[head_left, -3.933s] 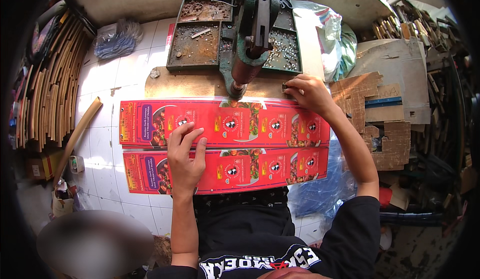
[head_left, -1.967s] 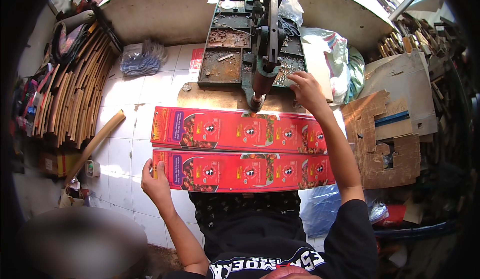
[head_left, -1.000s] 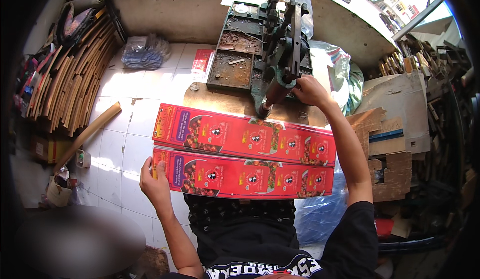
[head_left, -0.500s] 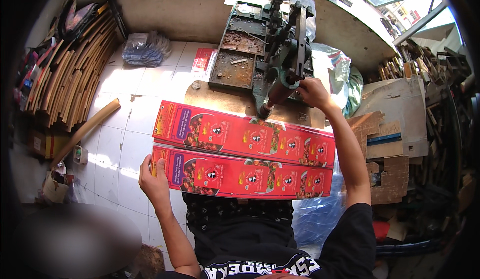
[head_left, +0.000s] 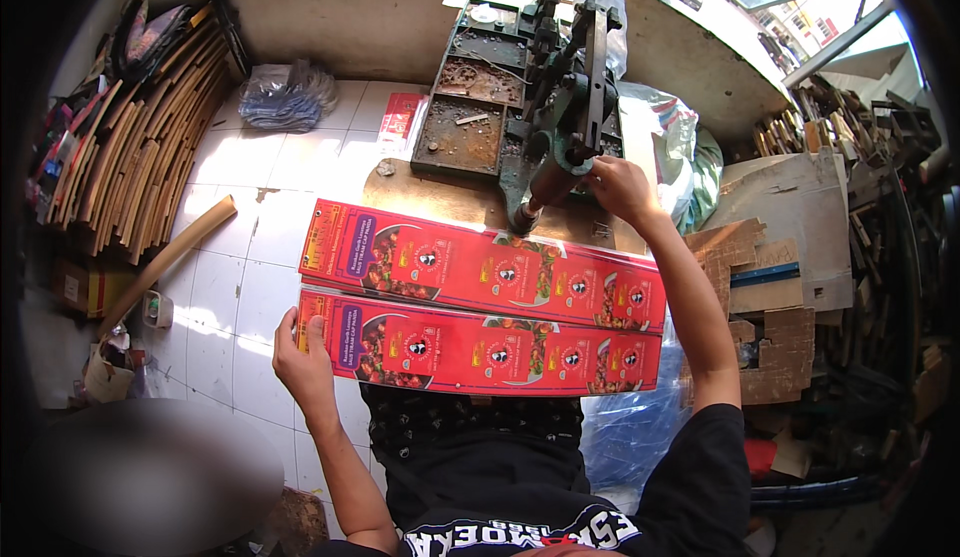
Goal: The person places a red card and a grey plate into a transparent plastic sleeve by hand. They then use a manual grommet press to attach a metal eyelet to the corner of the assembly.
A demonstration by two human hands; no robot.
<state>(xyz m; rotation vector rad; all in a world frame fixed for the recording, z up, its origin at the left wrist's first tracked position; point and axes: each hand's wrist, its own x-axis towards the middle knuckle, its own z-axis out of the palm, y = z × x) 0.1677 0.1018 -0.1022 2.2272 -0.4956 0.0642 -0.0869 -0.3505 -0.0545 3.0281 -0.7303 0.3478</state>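
Observation:
Two long red printed strips (head_left: 480,269), with food pictures on them, lie one above the other across my lap, their far edge under a dark hand press (head_left: 555,172). My left hand (head_left: 303,357) pinches the left end of the nearer strip (head_left: 480,345), thumb on top and fingers at its edge. Beside the press's cylinder, my right hand (head_left: 624,190) is closed with its fingers curled in. Its fingertips are partly behind the press, so what they hold cannot be made out. The press's tip meets the farther strip's upper edge.
A compartmented metal tray (head_left: 465,122) with small parts adjoins the press on a wooden board (head_left: 430,189). Stacked brown boards (head_left: 150,147) lean at left, near a cardboard tube (head_left: 170,262). Clear plastic bags (head_left: 287,97) lie on the tiles. Torn cardboard (head_left: 770,297) stands at right.
The whole view has shifted slightly. Both hands and the red strips keep their places relative to the press.

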